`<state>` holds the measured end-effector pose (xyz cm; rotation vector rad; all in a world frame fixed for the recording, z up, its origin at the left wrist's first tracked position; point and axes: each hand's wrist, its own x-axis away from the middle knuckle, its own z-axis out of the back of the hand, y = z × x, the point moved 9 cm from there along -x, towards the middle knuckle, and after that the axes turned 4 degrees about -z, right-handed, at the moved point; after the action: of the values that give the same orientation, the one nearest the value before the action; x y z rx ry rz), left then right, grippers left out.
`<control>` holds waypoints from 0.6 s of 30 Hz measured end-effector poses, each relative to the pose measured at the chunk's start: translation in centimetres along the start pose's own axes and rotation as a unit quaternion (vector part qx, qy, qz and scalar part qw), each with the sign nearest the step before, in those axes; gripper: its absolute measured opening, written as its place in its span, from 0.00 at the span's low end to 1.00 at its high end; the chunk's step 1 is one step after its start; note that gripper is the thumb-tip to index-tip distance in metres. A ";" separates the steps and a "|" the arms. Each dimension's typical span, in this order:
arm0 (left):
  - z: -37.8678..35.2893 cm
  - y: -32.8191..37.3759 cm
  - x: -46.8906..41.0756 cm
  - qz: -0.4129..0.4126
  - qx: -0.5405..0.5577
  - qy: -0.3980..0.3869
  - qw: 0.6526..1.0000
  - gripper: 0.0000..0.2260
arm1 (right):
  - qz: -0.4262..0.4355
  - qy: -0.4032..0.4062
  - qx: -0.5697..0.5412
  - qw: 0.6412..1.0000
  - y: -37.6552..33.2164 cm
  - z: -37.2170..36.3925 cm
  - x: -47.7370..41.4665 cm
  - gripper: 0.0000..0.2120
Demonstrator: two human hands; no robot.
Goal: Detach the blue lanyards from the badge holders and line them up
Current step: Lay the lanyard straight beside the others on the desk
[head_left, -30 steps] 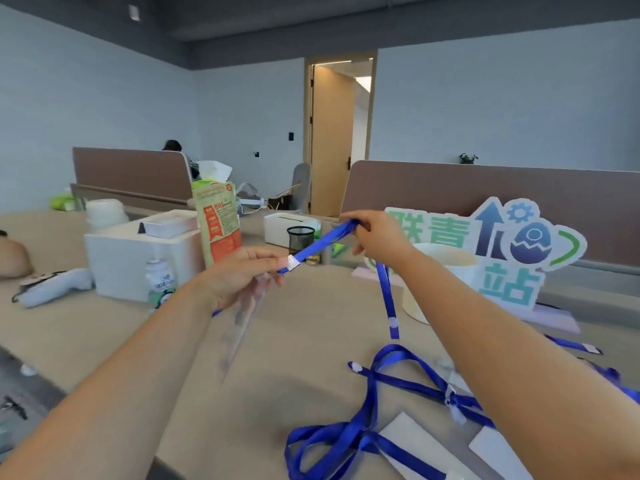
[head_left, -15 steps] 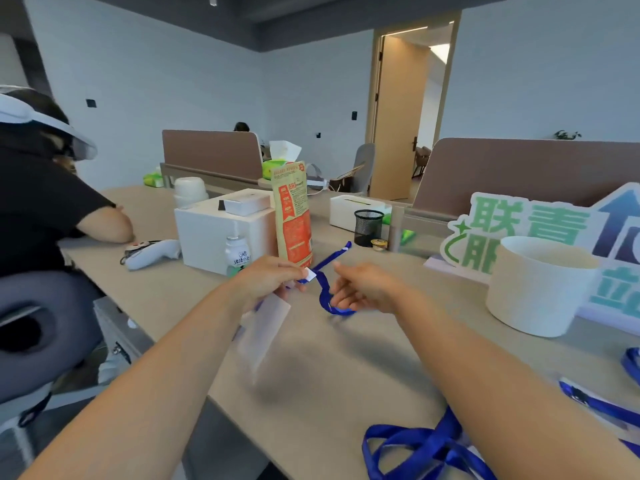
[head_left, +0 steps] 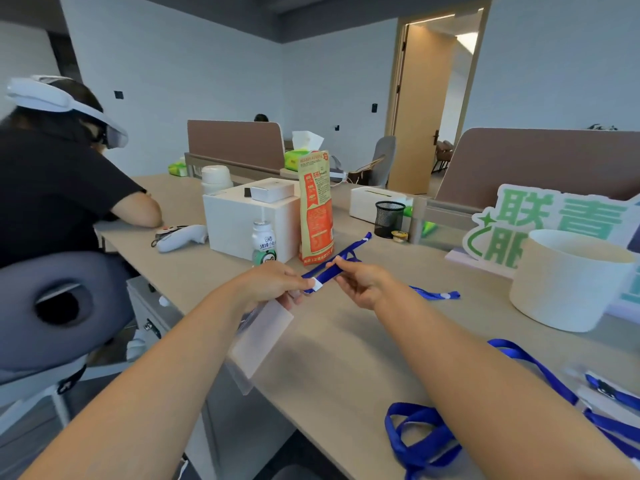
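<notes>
1. My left hand (head_left: 273, 285) pinches the top of a clear badge holder (head_left: 263, 337), fingers curled around it. The holder hangs below my hand, tilted and blurred, over the near edge of the table (head_left: 329, 368).
2. My right hand (head_left: 363, 284) pinches the blue lanyard (head_left: 356, 244) between thumb and fingers, just beside my left fingertips. The strap's white clip (head_left: 317, 284) sits between the two hands.
3. My left fingers cover the spot where clip and holder meet, so I cannot tell whether they are joined.
4. From my right hand the strap runs up and away, doubled over, ending in the air in front of an orange bag (head_left: 316, 209).
5. More blue straps (head_left: 422, 441) lie heaped at the lower right, partly behind my right forearm and cut off by the frame edge. Another strap end (head_left: 436, 294) lies flat on the table past my right wrist.
6. A white tub (head_left: 568, 282) stands on the right, and the green sign (head_left: 554, 220) behind it is cut off.
7. A seated person (head_left: 52, 174) on the left wears a headset.
8. Half a second ago the strap curled in a loose loop between my hands. It now runs straighter, and my right hand has closed in beside the clip.
</notes>
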<state>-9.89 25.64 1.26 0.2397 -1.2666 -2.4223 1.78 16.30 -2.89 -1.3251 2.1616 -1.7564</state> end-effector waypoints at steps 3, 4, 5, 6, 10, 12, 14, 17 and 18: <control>-0.3 -0.1 0.4 0.005 -0.012 -0.014 1.000 0.12 | 0.031 0.043 -0.021 0.998 -0.9 1.1 0.0 0.05; -0.3 -0.1 0.5 0.007 -0.016 -0.018 1.000 0.12 | 0.037 0.053 -0.025 0.998 -1.2 1.5 0.0 0.06; -0.4 -0.2 0.5 0.009 -0.020 -0.020 1.000 0.13 | 0.044 0.061 -0.033 0.997 -1.4 1.8 0.1 0.06; -0.5 -0.2 0.6 0.010 -0.024 -0.022 0.999 0.13 | 0.050 0.064 -0.042 0.996 -1.6 2.0 0.1 0.06; -0.7 -0.1 1.1 0.012 -0.041 -0.022 0.999 0.11 | 0.053 0.055 -0.053 0.996 -1.8 2.3 0.2 0.05; -0.7 -0.3 1.2 0.017 -0.043 -0.022 0.999 0.13 | 0.058 0.069 -0.048 0.995 -2.2 2.7 0.3 0.06; -0.6 -0.4 1.2 0.019 -0.030 -0.016 0.999 0.15 | 0.062 0.091 -0.043 0.993 -2.6 3.3 0.5 0.03; -0.6 -0.2 1.1 0.017 -0.016 -0.010 1.000 0.14 | 0.050 0.114 -0.063 0.990 -2.5 4.1 0.3 0.04; -0.6 0.0 1.0 0.012 -0.013 -0.009 1.000 0.14 | 0.046 0.122 -0.065 0.989 -2.3 4.4 0.1 0.05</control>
<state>-10.64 24.74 0.97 0.1954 -1.2383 -2.4227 5.36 12.85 -2.45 -1.0624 2.4586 -1.8580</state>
